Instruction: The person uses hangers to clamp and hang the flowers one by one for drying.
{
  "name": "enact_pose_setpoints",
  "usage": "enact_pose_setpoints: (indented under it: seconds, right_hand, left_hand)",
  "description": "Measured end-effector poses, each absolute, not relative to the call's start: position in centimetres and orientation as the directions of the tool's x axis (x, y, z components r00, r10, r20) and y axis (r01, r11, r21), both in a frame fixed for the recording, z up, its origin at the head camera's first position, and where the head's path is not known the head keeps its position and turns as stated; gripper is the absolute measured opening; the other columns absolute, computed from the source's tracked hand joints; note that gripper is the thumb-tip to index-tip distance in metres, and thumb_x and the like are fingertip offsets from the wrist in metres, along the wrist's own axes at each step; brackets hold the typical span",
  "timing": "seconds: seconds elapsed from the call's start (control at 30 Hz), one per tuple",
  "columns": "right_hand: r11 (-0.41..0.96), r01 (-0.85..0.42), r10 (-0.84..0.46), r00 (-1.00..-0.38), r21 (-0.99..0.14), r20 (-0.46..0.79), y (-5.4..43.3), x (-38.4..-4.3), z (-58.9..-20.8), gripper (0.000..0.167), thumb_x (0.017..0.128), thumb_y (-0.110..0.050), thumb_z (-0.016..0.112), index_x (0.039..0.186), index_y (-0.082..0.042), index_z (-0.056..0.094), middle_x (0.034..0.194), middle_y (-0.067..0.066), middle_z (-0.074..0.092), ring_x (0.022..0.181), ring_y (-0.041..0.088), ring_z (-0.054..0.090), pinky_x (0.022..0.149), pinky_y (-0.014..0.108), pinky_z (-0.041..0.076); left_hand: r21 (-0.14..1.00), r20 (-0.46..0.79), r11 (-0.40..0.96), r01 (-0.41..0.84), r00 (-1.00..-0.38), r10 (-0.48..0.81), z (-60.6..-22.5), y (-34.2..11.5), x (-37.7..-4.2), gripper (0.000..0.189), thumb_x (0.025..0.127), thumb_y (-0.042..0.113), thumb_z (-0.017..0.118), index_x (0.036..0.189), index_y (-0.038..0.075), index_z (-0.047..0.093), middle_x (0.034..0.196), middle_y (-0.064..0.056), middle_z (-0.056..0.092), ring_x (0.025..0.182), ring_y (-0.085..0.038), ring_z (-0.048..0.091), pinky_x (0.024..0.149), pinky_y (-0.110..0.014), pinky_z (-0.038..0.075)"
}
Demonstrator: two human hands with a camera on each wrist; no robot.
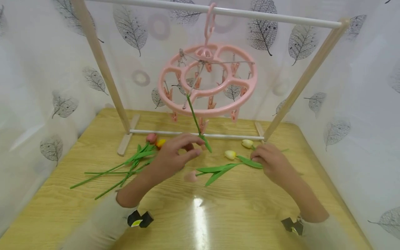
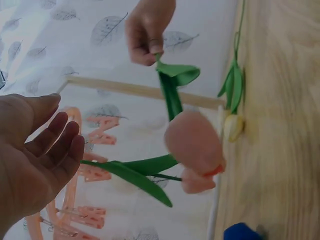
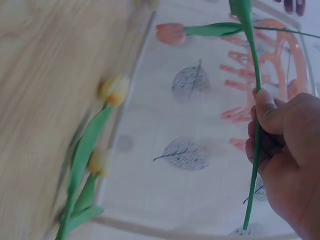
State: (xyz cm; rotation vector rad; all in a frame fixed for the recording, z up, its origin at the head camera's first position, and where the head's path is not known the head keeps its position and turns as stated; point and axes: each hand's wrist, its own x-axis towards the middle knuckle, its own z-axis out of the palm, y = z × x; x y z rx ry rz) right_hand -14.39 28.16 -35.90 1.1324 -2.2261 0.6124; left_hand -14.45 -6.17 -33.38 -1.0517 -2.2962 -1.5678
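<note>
My right hand (image 1: 272, 160) pinches the green stem (image 3: 257, 125) of a pink tulip (image 1: 190, 176). This tulip points left over the table, its long leaves (image 1: 218, 170) spread behind the bloom. Another pink tulip (image 3: 170, 34) hangs bloom down, stem up, under the round pink clip hanger (image 1: 206, 111). Beside that flower's leaf (image 1: 205, 143) is my left hand (image 1: 172, 152), fingers loosely bent. In the left wrist view the left palm (image 2: 30, 165) holds nothing. The hanging bloom is mostly hidden by the left hand in the head view.
The hanger hooks over a white rod (image 1: 281, 18) on a wooden stand (image 1: 104, 71). Two yellow tulips (image 1: 230, 155) lie near the right hand. Several tulips with crossed green stems (image 1: 122, 170) lie at left, a red-pink bloom (image 1: 151, 138) among them. Leaf-print sheets surround the table.
</note>
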Motion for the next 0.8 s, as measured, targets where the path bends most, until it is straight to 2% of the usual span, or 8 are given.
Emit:
enact_pose_setpoints:
  seconds: [0.13,0.3,0.47,0.57,0.67,0.73,0.8]
  right_hand:
    - [0.541,-0.836,-0.593,-0.453,-0.088,0.666,26.5,-14.5,-35.5,0.028,0.100,-0.022,0.052,0.085,-0.002,0.065,0.087,0.003,0.063,0.081,0.019,0.054,0.078,0.025,0.042]
    - [0.545,-0.837,-0.615,-0.436,-0.044,0.657,24.6,-14.5,-34.9,0.041,0.104,-0.029,0.042,0.084,-0.003,0.065,0.085,0.004,0.062,0.083,0.022,0.054,0.077,0.031,0.045]
    - [0.553,-0.833,-0.629,-0.441,-0.030,0.640,23.6,-14.6,-34.6,0.039,0.104,-0.029,0.043,0.085,-0.003,0.065,0.084,0.004,0.061,0.082,0.023,0.055,0.077,0.035,0.047]
    - [0.566,-0.824,-0.638,-0.460,-0.030,0.618,23.2,-14.6,-34.5,0.025,0.100,-0.020,0.055,0.085,-0.003,0.065,0.085,0.004,0.062,0.083,0.022,0.056,0.076,0.034,0.050]
    - [0.577,-0.816,-0.642,-0.481,-0.037,0.597,22.9,-14.6,-34.4,0.007,0.089,-0.006,0.070,0.085,-0.003,0.065,0.086,0.005,0.062,0.083,0.021,0.056,0.075,0.033,0.052]
    - [0.583,-0.811,-0.642,-0.488,-0.037,0.591,22.7,-14.6,-34.3,0.012,0.082,0.002,0.075,0.085,-0.003,0.065,0.086,0.004,0.062,0.082,0.020,0.055,0.074,0.031,0.051]
    - [0.586,-0.810,-0.642,-0.487,-0.030,0.591,22.6,-14.7,-34.3,0.015,0.080,0.004,0.076,0.085,-0.003,0.064,0.085,0.004,0.061,0.081,0.019,0.053,0.072,0.030,0.050]
  left_hand:
    - [0.787,0.411,0.206,0.581,-0.744,0.528,-34.8,-4.7,-14.5,0.019,0.100,0.020,0.065,0.118,0.017,0.071,0.110,0.006,0.066,0.089,-0.008,0.062,0.081,-0.031,0.057]
    - [0.830,0.322,0.202,0.520,-0.742,0.589,-36.5,-3.4,-15.3,0.021,0.101,0.023,0.065,0.121,0.018,0.070,0.113,0.006,0.068,0.094,-0.008,0.064,0.085,-0.028,0.057]
    - [0.878,0.204,0.220,0.424,-0.749,0.630,-37.6,-2.7,-15.8,0.026,0.101,0.026,0.064,0.127,0.020,0.068,0.121,0.008,0.067,0.101,-0.007,0.064,0.091,-0.029,0.055]
    - [0.912,0.160,0.195,0.362,-0.748,0.644,-37.9,-2.5,-15.9,0.027,0.101,0.025,0.065,0.127,0.019,0.067,0.121,0.004,0.067,0.101,-0.010,0.066,0.089,-0.030,0.056]
    - [0.928,0.128,0.186,0.323,-0.744,0.655,-38.0,-2.4,-15.9,0.025,0.100,0.022,0.065,0.124,0.017,0.068,0.118,0.002,0.068,0.101,-0.010,0.067,0.086,-0.029,0.058]
    - [0.926,0.116,0.199,0.322,-0.742,0.661,-37.9,-2.3,-15.9,0.025,0.100,0.021,0.065,0.125,0.016,0.069,0.117,0.002,0.069,0.101,-0.010,0.067,0.085,-0.027,0.057]
    - [0.921,0.109,0.212,0.326,-0.739,0.664,-37.9,-2.3,-15.8,0.026,0.100,0.021,0.065,0.126,0.016,0.068,0.117,0.002,0.070,0.102,-0.009,0.066,0.085,-0.026,0.057]
